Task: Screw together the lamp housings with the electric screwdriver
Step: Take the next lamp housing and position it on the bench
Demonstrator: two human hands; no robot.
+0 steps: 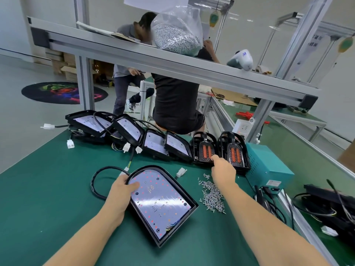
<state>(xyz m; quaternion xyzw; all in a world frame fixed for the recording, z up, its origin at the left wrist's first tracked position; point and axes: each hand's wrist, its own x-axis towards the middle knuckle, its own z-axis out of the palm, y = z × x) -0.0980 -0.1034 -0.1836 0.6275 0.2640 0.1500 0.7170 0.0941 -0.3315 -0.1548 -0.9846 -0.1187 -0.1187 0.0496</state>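
Lying under left hand (120, 191): lamp housing (161, 204)

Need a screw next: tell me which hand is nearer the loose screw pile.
Right. The right hand reaches just above and beyond the screw pile; the left hand grips the lamp housing across from it.

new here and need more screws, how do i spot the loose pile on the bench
Start at the green bench and find the teal box at its right edge. The screw pile lies just left of it, between the box and the flat housing. Unlike the bagged screws up on the rail, these lie loose on the mat.
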